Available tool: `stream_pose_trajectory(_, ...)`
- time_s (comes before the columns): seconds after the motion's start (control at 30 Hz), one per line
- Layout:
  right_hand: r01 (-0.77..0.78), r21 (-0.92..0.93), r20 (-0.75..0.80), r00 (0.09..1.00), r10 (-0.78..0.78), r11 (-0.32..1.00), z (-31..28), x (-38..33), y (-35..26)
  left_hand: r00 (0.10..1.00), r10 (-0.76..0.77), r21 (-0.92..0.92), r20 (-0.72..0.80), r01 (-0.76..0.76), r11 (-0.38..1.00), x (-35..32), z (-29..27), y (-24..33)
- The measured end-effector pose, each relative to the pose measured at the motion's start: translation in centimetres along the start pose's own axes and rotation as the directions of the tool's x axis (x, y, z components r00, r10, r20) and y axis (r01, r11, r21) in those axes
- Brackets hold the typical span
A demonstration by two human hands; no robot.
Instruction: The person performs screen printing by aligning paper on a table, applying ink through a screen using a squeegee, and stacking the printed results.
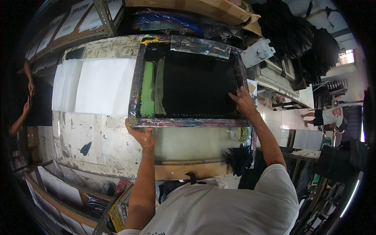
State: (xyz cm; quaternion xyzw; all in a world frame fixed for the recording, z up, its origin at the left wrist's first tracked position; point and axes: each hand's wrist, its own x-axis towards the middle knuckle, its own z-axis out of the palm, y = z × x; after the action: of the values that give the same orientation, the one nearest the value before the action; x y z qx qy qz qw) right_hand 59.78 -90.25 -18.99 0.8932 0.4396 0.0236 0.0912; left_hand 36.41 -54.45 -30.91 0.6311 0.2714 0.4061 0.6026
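Observation:
A screen printing frame [188, 122] with worn, ink-stained edges lies on the table in front of me. Its mesh is mostly black, with a green strip [148, 90] down the left side. My left hand [141, 137] grips the frame's near left corner, its fingers partly hidden beneath the edge. Over the frame's right side is my right hand [244, 102], fingers stretched out toward the black mesh; whether they touch it I cannot tell. To the left of the frame lies a stack of white sheets [103, 86]. A dark, ink-smeared board [200, 47] rests across the far edge.
A small round container [239, 134] and a black rag [239, 158] are near the table's front right. A white plastic container [257, 53] stands beyond the far right corner. Shelves [62, 196] run along the left. Another person's hands [29, 96] show at far left; someone [331, 116] is at far right.

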Motion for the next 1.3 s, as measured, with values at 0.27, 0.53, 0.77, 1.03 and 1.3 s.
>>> stream_pose_trajectory(0.27, -0.142, 0.080, -0.148, 0.977, 0.153, 0.987, 0.7, 0.6, 0.3, 1.000, 0.009, 0.128, -0.028, -0.006, 0.992, -0.1, 0.0, 0.2)
stream_pose_trajectory(0.53, -0.264, 0.232, -0.208, 0.927, 0.313, 0.936, -0.1, 1.6, -0.1, 0.998, 0.060, 0.127, -0.012, -0.058, 0.990, 0.0, 0.0, 0.3)
stream_pose_trajectory(0.77, -0.389, 0.415, -0.343, 0.771, 0.537, 0.823, 0.0, -1.0, 0.6, 1.000, 0.028, 0.148, -0.015, -0.026, 0.989, 0.0, 0.4, 0.8)
stream_pose_trajectory(1.03, -0.568, 0.363, -0.316, 0.671, 0.671, 0.739, 3.3, -8.3, 5.4, 0.993, 0.110, 0.091, 0.035, -0.113, 0.989, 0.1, 0.6, 0.3)
stream_pose_trajectory(1.3, -0.807, 0.367, -0.053, 0.479, 0.876, 0.463, -0.1, -19.0, -5.0, 0.979, 0.198, 0.225, 0.053, -0.205, 0.953, 0.4, -1.4, -1.4)
